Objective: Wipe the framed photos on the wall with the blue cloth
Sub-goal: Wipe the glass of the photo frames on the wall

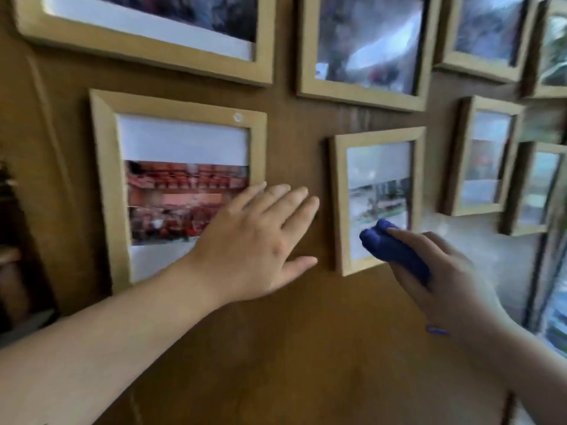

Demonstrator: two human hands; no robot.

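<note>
My left hand (260,240) lies flat and empty on the wooden wall (291,348), overlapping the red-photo frame (106,191); my right hand (441,280) grips the bunched blue cloth (389,246) against the small frame's (340,210) lower glass.

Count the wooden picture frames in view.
8 light wooden picture frames: four along the top, the large red-photo one lower left, the small one being wiped, two at right. More may lie off-frame.
</note>
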